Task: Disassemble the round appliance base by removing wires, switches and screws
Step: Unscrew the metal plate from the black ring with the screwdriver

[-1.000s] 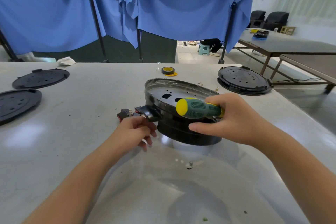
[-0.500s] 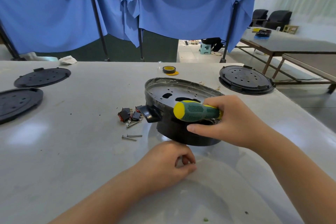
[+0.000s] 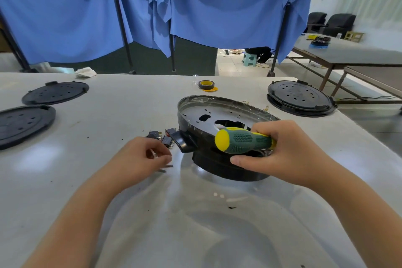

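Screwdriver shaft behind the right hand; left fingertips motion-blurred, their contents indiscernible.

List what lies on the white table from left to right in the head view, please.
Two black round covers → left hand → loose switches → round appliance base → screwdriver → right hand → black round lid.

Surface: a pale grey table, glossy, with small dark specks near its front.
Centre: the round appliance base rests on it, tilted.
Just left of the base: small black switches and loose screws lie on the tabletop.
Far left: two black perforated discs, side by side.
Far right: a black round cover.
Back middle: a yellow tape roll.
Back left edge: a crumpled white cloth.
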Demonstrator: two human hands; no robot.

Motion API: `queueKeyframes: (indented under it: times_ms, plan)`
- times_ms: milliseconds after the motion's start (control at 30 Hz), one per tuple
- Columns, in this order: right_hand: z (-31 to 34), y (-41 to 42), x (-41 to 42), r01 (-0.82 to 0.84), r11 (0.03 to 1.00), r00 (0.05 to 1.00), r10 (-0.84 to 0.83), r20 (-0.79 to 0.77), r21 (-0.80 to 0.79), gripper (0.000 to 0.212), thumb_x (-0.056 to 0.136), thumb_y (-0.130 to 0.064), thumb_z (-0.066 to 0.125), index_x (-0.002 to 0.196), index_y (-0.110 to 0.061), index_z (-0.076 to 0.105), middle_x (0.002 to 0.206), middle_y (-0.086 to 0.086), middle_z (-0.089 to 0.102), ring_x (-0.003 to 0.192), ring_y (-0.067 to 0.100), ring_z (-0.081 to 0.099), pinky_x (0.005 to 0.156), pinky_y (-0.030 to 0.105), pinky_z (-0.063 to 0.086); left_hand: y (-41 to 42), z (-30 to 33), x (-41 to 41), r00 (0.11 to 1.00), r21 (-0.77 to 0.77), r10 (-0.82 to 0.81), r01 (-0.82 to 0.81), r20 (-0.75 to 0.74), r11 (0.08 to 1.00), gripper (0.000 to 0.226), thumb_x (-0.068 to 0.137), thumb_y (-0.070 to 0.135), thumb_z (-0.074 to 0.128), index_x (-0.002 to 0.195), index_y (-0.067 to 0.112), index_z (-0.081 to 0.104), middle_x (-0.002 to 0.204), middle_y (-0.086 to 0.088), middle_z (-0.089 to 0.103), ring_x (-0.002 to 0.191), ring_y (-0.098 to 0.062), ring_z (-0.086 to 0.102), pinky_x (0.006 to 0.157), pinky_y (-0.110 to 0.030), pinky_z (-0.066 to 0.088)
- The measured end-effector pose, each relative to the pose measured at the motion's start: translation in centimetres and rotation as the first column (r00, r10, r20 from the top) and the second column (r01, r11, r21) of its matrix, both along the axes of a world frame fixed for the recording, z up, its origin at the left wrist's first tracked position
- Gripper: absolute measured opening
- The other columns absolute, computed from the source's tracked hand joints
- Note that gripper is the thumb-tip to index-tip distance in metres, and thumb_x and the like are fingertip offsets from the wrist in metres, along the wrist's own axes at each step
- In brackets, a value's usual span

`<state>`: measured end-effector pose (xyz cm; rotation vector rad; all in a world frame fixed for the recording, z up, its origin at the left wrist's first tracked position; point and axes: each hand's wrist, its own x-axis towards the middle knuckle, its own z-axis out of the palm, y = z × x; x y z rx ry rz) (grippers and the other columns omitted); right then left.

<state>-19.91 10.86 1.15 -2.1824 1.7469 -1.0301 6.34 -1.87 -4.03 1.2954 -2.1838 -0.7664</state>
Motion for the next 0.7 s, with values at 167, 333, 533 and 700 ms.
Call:
queueKeyframes:
  times_ms: [167,333,533,700]
  plan:
    - [-0.1,0.2,0.5,0.0,1.0,0.998,0.0,-0.062,0.006,0.044,0.065,-0.056,0.071,0.06,-0.015,0.055,0.053,0.005,0.049,0.05,0.02,0.044,0.048,0.039,0.035,-1.2,-1.2,-0.5,0.989,-0.149,0.141,-0.132,0.053,0.98,0.008,0.083,0.022,0.068,0.079,0.028,0.067,0.077,0.013,0.061,0.061,-0.003,0.047,0.056,-0.021,0.034]
    - [-0.6,0.5,0.9,0.027,0.999,0.986,-0.021,-0.168,0.034,0.047,0.065,-0.06,0.066,0.061,-0.014,0.055,0.052,0.003,0.05,0.052,0.019,0.046,0.051,0.04,0.039,-1.5,-2.2,-0.6,0.991,-0.174,0.103,-0.086,0.089,0.981,0.008,0.086,0.024,0.064,0.084,0.031,0.065,0.078,0.013,0.057,0.064,0.002,0.047,0.054,-0.011,0.03]
    - [-1.6,0.5,1.9,0.112,0.993,0.954,-0.096,-0.285,0.039,0.051,0.066,-0.064,0.061,0.057,-0.018,0.04,0.051,-0.003,0.04,0.053,0.01,0.039,0.051,0.031,0.031,-0.2,-1.5,-2.4,0.942,-0.122,0.018,-0.062,-0.335,0.991,0.02,0.098,0.025,0.048,0.1,0.024,0.068,0.091,0.01,0.07,0.086,-0.002,0.064,0.075,-0.025,0.048]
    - [-1.7,0.0,3.4,0.185,0.982,0.921,-0.164,-0.352,0.027,0.054,0.07,-0.065,0.059,0.055,-0.019,0.034,0.051,-0.003,0.04,0.058,0.015,0.045,0.051,0.03,0.031,0.9,-1.0,-3.5,0.895,-0.02,-0.046,0.041,-0.443,0.999,0.023,0.095,0.038,0.05,0.089,0.026,0.069,0.077,0.019,0.066,0.074,0.0,0.058,0.07,-0.017,0.045]
